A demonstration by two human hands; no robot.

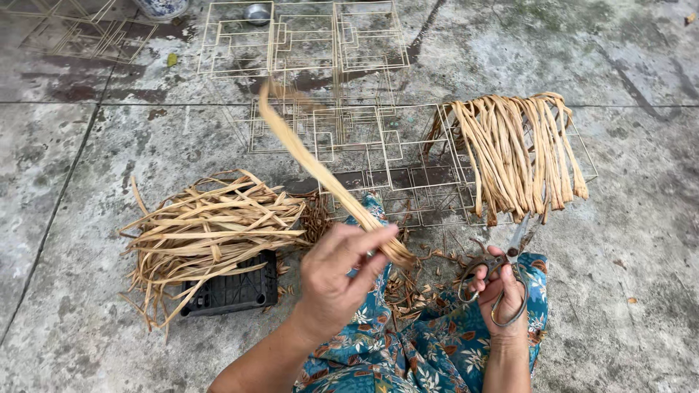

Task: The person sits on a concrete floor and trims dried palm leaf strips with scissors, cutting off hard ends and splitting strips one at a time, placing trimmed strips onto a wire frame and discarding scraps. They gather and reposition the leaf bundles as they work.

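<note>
Over your lap, your left hand grasps the long tan dried-reed strip near its lower end, fingers pinched around it — the free end swings blurred. Your right hand grips the rusty metal scissors, blades open. Risk: the whipping strip could slip, or the blades drift toward your left fingers.

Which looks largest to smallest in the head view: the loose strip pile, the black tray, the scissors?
1. Loose strip pile
2. Black tray, partly hidden under the pile
3. Scissors, though nearer the camera, in the right hand
</note>
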